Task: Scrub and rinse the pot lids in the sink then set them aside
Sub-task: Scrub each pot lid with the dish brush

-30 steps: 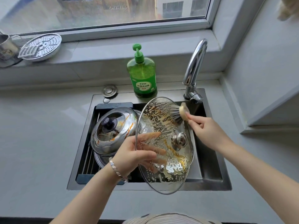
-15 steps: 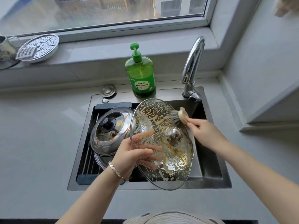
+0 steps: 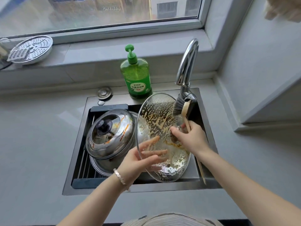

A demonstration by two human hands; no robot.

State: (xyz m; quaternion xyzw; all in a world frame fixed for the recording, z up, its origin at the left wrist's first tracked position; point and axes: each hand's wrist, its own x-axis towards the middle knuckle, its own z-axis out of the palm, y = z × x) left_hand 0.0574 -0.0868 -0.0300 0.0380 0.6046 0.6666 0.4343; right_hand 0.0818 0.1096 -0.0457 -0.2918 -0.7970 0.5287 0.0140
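A soapy glass lid [image 3: 161,121] with orange residue is tilted over the sink [image 3: 76,190]. My left hand [image 3: 138,162] supports it from behind at its lower left edge, fingers showing through the glass. My right hand [image 3: 190,139] lies on the middle of the lid, covering its knob, and grips a wooden-handled brush [image 3: 179,106] whose bristles point up at the lid's top right edge. A steel lid [image 3: 110,132] with a black knob and orange streaks lies in the left of the sink, on another lid [image 3: 97,165].
A green dish soap bottle [image 3: 136,74] stands behind the sink beside the chrome faucet [image 3: 187,62]. A dark drying rack [image 3: 86,180] spans the sink's left half. A steel steamer plate [image 3: 31,49] rests on the windowsill at far left. Grey counter surrounds the sink.
My right hand slid down from the lid's top edge to its middle, over the knob. The brush now points upward by the faucet. The glass lid shifted slightly right.
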